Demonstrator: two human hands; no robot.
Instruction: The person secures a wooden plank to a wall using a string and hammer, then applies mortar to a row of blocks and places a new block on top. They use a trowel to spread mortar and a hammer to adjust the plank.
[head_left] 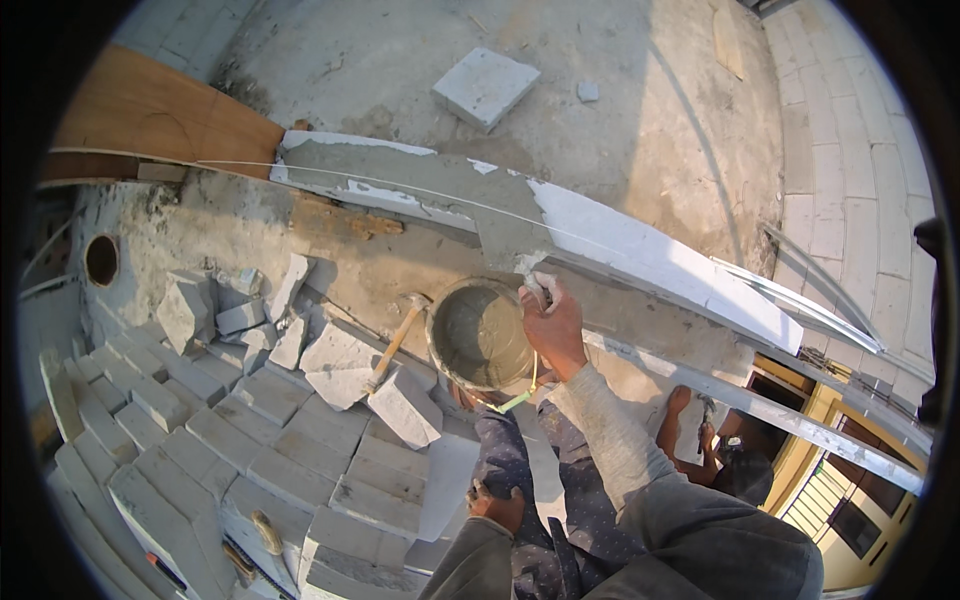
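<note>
My right hand (552,325) grips a mortar-smeared trowel (532,275) against the front of the low block wall (640,250), beside grey mortar spread along its left part. A bucket of wet mortar (470,330) stands just left of that hand, its handle with a green grip hanging toward me. My left hand (497,507) rests on my patterned trouser leg with fingers apart, holding nothing. A taut string runs along the wall.
Stacked blocks (240,450) and broken pieces, with a hammer (395,345) and hand tools, fill the lower left. A wooden board (160,100) adjoins the wall. A loose block (485,88) lies beyond it. Another person (740,470) works lower right, below a metal bar (840,430).
</note>
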